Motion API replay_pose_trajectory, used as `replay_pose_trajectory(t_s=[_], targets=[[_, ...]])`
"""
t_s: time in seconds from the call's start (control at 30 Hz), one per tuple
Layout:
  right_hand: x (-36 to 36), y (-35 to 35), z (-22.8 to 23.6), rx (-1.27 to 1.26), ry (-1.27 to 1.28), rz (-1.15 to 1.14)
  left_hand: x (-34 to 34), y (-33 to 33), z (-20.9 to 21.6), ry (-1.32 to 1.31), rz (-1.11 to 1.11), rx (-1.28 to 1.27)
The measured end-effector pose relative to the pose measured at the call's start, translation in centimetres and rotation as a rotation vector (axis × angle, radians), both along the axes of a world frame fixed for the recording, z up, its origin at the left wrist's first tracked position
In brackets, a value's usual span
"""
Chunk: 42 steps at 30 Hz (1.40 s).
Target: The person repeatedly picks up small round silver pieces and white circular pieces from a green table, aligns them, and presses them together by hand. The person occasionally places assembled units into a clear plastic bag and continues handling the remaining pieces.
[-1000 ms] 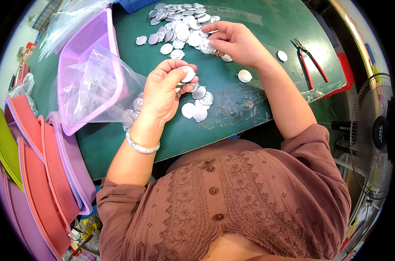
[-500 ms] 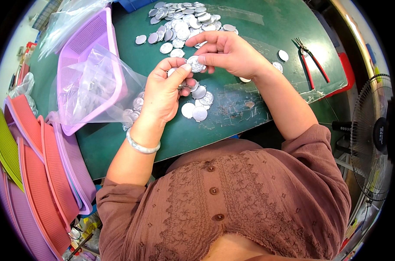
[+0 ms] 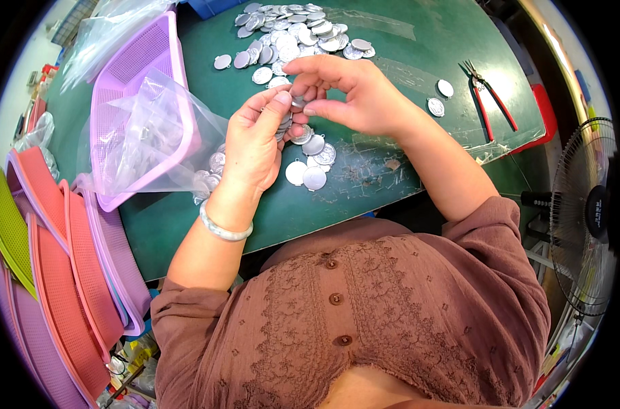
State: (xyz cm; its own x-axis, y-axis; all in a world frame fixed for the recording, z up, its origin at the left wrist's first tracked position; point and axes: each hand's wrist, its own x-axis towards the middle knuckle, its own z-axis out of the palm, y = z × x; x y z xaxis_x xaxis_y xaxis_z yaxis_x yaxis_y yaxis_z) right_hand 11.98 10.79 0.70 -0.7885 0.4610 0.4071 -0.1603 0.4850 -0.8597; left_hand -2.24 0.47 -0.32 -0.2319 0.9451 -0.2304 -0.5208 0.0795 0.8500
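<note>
My left hand [image 3: 257, 140] is closed on a small stack of round silver medals [image 3: 283, 128], its thumb pressed near the top. At its fingertips one silver medal [image 3: 298, 103] is tilted nearly edge-on. My right hand [image 3: 347, 95] meets that medal with its curled fingers, thumb below and index finger raised away; the fingers partly hide the contact. Just below the hands lie several loose medals [image 3: 315, 178], some plain side up, some with a relief. A large heap of medals [image 3: 289, 34] spreads over the green table [image 3: 385, 153] beyond my hands.
Left stands a lilac plastic basket [image 3: 172, 61] with a clear plastic bag [image 3: 150, 129] over it. Red-handled pliers [image 3: 486, 102] and two medals [image 3: 435, 106] lie at right. Stacked coloured baskets [image 3: 85, 273] stand at lower left; a fan [image 3: 586, 211] stands at far right.
The medal at my fingertips has turned from face-up to nearly edge-on. My right hand has shifted slightly left and down, with its thumb lower. My left hand stays about in place.
</note>
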Motion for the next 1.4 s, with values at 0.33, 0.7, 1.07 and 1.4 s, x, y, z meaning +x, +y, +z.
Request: replay_pose_trajectory(t_s=[0.33,0.7,1.07,1.4], targets=[[-0.5,3.4,-2.8,0.567,-0.176,-0.405,-0.5,-0.1,-0.2,-0.070,-0.086,0.014],[-1.2,3.1,-2.6,0.696,-0.307,-0.448,-0.2,-0.3,0.5,0.004,-0.099,-0.084],[-1.9,2.9,-2.8,0.775,-0.290,-0.309,-0.3,-0.1,0.3,-0.030,-0.129,-0.082],[-0.8,3.2,-1.2,-0.028,-0.366,-0.307,-0.3,-0.1,0.1,-0.020,-0.128,-0.096]])
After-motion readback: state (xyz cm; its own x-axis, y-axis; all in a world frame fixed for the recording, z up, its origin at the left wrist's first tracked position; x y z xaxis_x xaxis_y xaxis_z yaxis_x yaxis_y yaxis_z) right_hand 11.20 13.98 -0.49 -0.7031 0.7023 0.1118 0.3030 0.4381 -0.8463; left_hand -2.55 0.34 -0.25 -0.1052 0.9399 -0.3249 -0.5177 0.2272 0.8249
